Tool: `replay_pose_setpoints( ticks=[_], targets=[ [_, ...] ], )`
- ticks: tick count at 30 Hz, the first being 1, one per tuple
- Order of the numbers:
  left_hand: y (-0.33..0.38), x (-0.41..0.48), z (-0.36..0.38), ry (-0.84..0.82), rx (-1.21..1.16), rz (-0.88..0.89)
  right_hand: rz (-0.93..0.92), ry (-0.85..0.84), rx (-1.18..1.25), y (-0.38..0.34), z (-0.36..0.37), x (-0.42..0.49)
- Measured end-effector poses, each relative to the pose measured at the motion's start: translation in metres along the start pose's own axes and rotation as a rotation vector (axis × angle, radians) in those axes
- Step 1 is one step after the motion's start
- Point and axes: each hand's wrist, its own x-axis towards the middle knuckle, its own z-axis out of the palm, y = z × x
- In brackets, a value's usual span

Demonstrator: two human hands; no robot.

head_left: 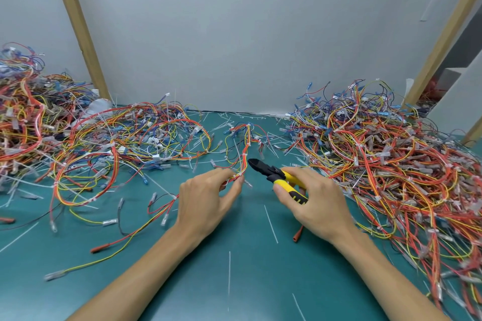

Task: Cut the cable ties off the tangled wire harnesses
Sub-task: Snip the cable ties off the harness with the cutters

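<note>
- The left hand (206,198) lies low on the green table (234,281), just to the 7 o'clock side of the middle of the view. Its grip is clamped on a wire bundle (243,156), with thumb and fingertips pinching the red, orange and yellow wires.
- From the pinch the wire bundle rises toward 12 o'clock, then fans out into loose ends with blue and clear plugs. More of its wires trail off under the hand toward 8 o'clock.
- A white cable tie (236,177) wraps the bundle right at the fingertips. Further ties show higher up the same run.
- The right hand (313,200) is at 3 o'clock of the left hand, and the two are apart. Its grip is closed round the yellow-and-black handles of the cutters (276,174).
- The black head of the cutters points toward 10 o'clock, with its tip just beside the bundle. I cannot tell whether it touches the wires, or whether the blades are parted.
- The right heap (391,159) of tangled wires fills the table from 2 to 4 o'clock.
- The middle heap (135,135) is at 10 o'clock, and the left heap (31,122) is at 9 o'clock by the edge.
- Thin white tie strips (271,224) lie scattered on the table around both hands.
- A pale wall (234,34) stands behind at 12 o'clock, with a wooden post (78,26) leaning at 11 o'clock.
</note>
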Motion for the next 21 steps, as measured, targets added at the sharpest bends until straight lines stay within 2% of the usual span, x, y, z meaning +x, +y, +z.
replay_pose_setpoints(
  ticks=[2,9,21],
  targets=[
    [-0.001,0.0,0.0,-0.004,0.006,0.01,-0.04,-0.016,-0.08,0.002,-0.007,0.002],
    [-0.004,0.002,-0.001,-0.016,0.018,0.047,-0.197,-0.022,-0.131,0.011,-0.012,0.008],
    [-0.004,0.002,0.0,-0.04,-0.006,0.052,-0.215,-0.021,-0.089,0.001,-0.01,0.007]
  ],
)
